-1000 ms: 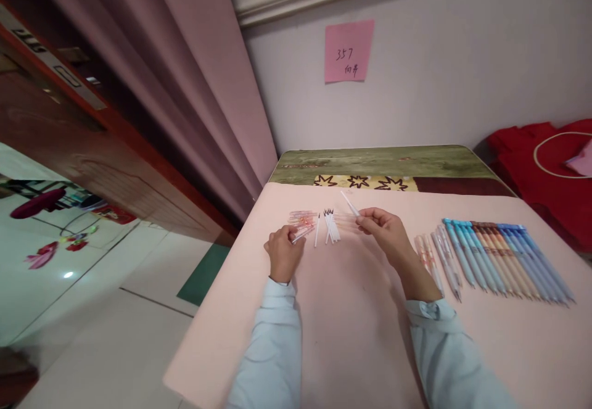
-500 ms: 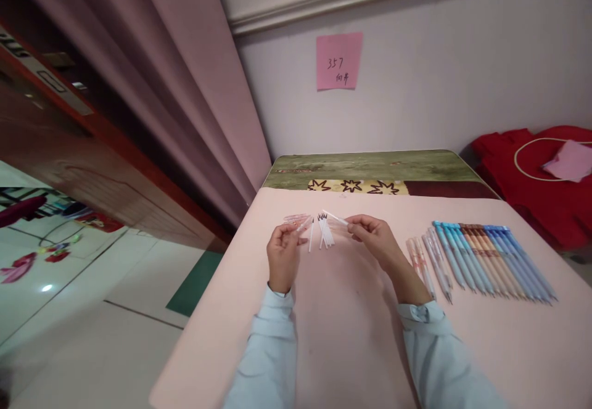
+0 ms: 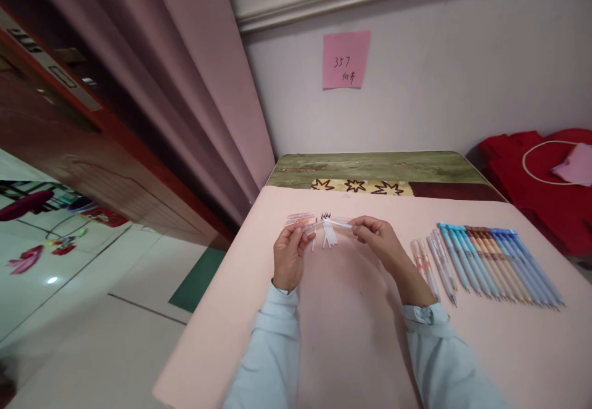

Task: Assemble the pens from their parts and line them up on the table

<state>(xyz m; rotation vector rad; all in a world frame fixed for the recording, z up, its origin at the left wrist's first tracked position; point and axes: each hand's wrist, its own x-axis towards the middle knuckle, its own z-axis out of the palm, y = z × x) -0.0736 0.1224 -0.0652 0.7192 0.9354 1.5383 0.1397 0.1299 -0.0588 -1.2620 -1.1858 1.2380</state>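
Note:
My left hand [image 3: 289, 256] pinches a clear pen barrel [image 3: 315, 226], tilted up to the right. From the other side my right hand [image 3: 377, 236] grips a thin white pen refill [image 3: 341, 224] by its right end. The refill's left tip meets the barrel's near end between my hands; whether it is inside cannot be made out. Just beyond and below lie several white refills [image 3: 330, 237] with dark tips, fanned on the pink table cover. Behind my left fingers rests a small group of clear, pinkish pen parts [image 3: 300, 216].
To the right, several pens with blue and brown caps [image 3: 502, 267] lie in a row, beside paler pens [image 3: 435, 264]. The pink cover [image 3: 351, 335] spreads over a green-edged table [image 3: 370, 165]. Red cloth [image 3: 531, 193] sits at the right, and a wooden door [image 3: 115, 168] stands left.
The refill in my right hand has come down and levelled out. Its tip now meets the barrel in my left hand, where before there was a gap. The view has shifted slightly.

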